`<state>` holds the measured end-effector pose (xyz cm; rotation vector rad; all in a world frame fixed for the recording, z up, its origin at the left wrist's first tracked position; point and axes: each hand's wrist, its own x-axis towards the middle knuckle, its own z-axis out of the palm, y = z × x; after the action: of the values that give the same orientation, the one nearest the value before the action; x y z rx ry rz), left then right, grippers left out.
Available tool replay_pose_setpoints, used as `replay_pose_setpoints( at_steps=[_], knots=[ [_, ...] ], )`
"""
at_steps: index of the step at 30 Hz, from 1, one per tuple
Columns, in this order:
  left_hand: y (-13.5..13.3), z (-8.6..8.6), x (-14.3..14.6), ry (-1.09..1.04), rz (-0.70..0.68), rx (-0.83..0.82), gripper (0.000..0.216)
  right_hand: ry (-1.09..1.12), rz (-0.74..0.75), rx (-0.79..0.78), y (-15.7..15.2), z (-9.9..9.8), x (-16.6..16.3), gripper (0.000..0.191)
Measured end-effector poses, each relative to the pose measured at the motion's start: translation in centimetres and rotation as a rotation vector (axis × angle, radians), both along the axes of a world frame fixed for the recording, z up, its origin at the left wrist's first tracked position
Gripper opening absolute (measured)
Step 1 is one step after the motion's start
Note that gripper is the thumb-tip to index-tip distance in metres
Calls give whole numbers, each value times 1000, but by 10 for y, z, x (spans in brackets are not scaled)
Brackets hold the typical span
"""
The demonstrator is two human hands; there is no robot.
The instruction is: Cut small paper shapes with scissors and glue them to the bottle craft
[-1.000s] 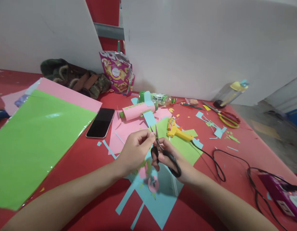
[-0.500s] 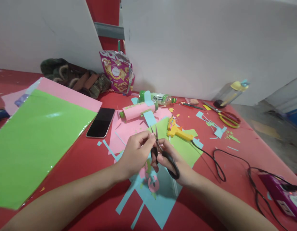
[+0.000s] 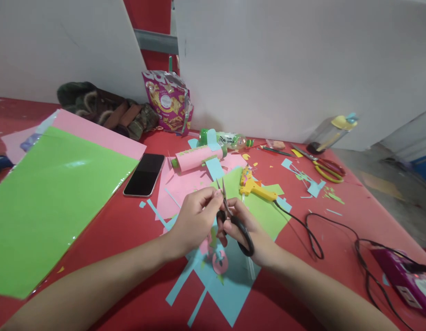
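Observation:
My right hand grips a pair of black-handled scissors, fingers through the loops, with the blades pointing up and slightly apart. Pinched closed beside the blades is my left hand; whatever sits between its fingertips is too small to make out. Below both hands lies a blue paper sheet, and on it a small pink paper ring with a blue bit at its middle. A yellow glue gun rests on green paper just beyond my right hand.
A pink paper-wrapped roll lies before a green bottle. Left are a phone and a green sheet. A black cord runs right to a purple power strip. Red-and-yellow-handled scissors and paper scraps lie right.
The scissors' handles have come slightly closer together in my right hand. My left hand keeps its pinch in nearly the same place.

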<state>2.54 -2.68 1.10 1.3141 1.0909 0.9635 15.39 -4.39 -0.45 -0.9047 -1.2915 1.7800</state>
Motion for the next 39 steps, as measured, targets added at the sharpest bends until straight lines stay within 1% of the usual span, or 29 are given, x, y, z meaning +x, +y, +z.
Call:
replay_pose_setpoints(
  at_steps=[12, 21, 30, 34, 39],
  knots=[
    [-1, 2, 0, 81, 7, 34, 28, -7, 15, 36, 0, -1, 1, 38],
    [-1, 0, 0, 78, 16, 35, 29, -35, 24, 32, -1, 1, 0, 39],
    [-2, 0, 1, 62, 8, 33, 29, -41, -3, 11, -3, 0, -1, 42],
    [-2, 0, 1, 63, 7, 16, 29, -44, 12, 29, -2, 0, -1, 40],
    [-2, -1, 0, 82, -1, 26, 28, -53, -15, 39, -2, 0, 0, 41]
  ],
)
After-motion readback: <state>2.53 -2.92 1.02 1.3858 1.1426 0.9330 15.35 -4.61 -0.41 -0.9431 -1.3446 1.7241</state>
